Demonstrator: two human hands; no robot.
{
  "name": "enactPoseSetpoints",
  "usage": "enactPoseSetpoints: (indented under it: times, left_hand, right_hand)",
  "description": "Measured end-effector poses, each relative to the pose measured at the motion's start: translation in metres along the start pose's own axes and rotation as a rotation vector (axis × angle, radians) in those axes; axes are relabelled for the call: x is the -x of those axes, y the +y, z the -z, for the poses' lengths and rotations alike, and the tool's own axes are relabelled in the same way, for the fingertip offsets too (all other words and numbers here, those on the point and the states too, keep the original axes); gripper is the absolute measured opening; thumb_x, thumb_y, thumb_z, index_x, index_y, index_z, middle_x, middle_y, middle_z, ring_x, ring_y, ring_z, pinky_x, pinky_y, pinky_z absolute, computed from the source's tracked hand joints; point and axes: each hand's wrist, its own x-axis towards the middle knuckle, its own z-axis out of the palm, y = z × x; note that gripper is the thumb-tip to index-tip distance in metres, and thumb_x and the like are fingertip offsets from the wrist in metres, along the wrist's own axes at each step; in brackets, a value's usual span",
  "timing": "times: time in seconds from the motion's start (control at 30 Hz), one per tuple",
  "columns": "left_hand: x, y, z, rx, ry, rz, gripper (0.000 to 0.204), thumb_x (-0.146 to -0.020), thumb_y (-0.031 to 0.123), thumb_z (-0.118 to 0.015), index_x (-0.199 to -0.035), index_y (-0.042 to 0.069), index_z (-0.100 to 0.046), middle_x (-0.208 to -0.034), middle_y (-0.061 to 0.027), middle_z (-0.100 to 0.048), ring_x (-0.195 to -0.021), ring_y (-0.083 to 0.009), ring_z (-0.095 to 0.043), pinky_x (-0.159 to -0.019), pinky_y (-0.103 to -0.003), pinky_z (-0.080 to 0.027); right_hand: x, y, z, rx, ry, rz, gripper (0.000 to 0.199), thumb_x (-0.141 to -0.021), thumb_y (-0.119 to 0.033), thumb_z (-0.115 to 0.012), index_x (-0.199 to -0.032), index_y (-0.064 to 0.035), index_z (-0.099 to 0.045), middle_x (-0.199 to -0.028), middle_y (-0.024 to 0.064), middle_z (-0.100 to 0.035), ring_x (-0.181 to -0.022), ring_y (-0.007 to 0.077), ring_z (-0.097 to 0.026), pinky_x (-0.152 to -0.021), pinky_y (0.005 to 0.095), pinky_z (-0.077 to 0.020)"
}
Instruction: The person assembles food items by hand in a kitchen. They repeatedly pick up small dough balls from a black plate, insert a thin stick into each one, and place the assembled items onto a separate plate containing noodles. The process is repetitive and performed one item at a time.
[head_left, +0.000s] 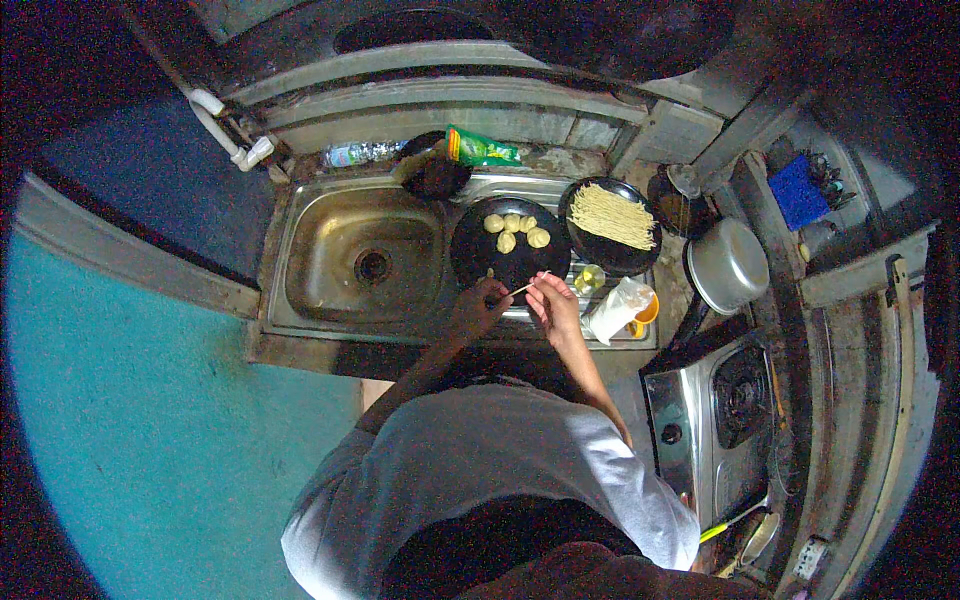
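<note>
Am observing right hand fingers pinching thin skewer; left hand fingers curling at its other end, beside dark plate of dumplings.

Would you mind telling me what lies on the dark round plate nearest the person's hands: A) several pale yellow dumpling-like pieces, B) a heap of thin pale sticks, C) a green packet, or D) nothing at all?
A: the dark round plate just above the left hand and right hand carries several pale yellow dumpling-like pieces, while the thin pale sticks lie on the neighbouring plate.
</note>
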Motion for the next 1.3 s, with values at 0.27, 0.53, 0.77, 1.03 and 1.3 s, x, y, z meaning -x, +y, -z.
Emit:
enactPoseSetpoints:
  times: [0.27, 0.53, 0.77, 1.03, 1.3]
  left_hand:
    - [-0.005, -0.027, 0.001, 0.241, -0.375, 0.484, 0.027, -0.087, 0.035, -0.061, -0.096, 0.011, -0.069, -0.084, -0.0032, -0.066, -0.073, -0.0124, -0.061, -0.067, -0.028, -0.047]
    - [-0.003, -0.033, -0.003, 0.411, -0.41, 0.216, 0.03, -0.088, 0.027, -0.06, -0.106, 0.003, -0.064, -0.083, -0.0016, -0.065, -0.075, -0.0106, -0.06, -0.071, -0.027, -0.049]
    - [-0.008, -0.034, 0.0, 0.377, -0.499, 0.22, 0.031, -0.088, 0.029, -0.061, -0.103, 0.001, -0.064, -0.083, -0.0024, -0.065, -0.075, -0.0112, -0.06, -0.072, -0.028, -0.048]
    - [-0.002, -0.038, -0.012, 0.324, -0.302, 0.266, 0.032, -0.089, 0.032, -0.06, -0.098, 0.002, -0.065, -0.082, -0.0026, -0.064, -0.076, -0.0119, -0.06, -0.074, -0.029, -0.048]
    - [0.0, -0.069, -0.016, 0.319, -0.242, 0.283, 0.034, -0.087, 0.036, -0.062, -0.096, 0.003, -0.065, -0.086, -0.0039, -0.065, -0.08, -0.0131, -0.06, -0.076, -0.029, -0.048]
  right_hand:
    - [-0.001, -0.022, 0.003, -0.066, 0.065, -0.027, 0.014, -0.089, -0.02, -0.061, -0.093, -0.0067, -0.062, -0.087, 0.0037, -0.066, -0.077, 0.0114, -0.064, -0.068, 0.0252, -0.0557]
    - [-0.003, -0.052, 0.023, 0.001, 0.081, 0.163, 0.01, -0.086, -0.01, -0.063, -0.095, -0.0047, -0.062, -0.085, 0.0036, -0.065, -0.074, 0.012, -0.063, -0.068, 0.0239, -0.0552]
    - [0.007, -0.088, 0.029, 0.099, 0.066, 0.264, 0.011, -0.086, -0.007, -0.063, -0.096, -0.0044, -0.061, -0.089, 0.0081, -0.066, -0.076, 0.0151, -0.065, -0.067, 0.024, -0.054]
    - [-0.005, -0.149, 0.041, 0.331, 0.058, 0.476, 0.014, -0.089, -0.014, -0.059, -0.096, -0.002, -0.059, -0.092, 0.0103, -0.065, -0.077, 0.0152, -0.063, -0.073, 0.0262, -0.0525]
    - [-0.084, -0.174, 0.06, 0.348, 0.099, 0.463, 0.015, -0.088, -0.011, -0.06, -0.099, -0.0027, -0.056, -0.093, 0.0086, -0.064, -0.082, 0.0167, -0.064, -0.074, 0.0273, -0.0536]
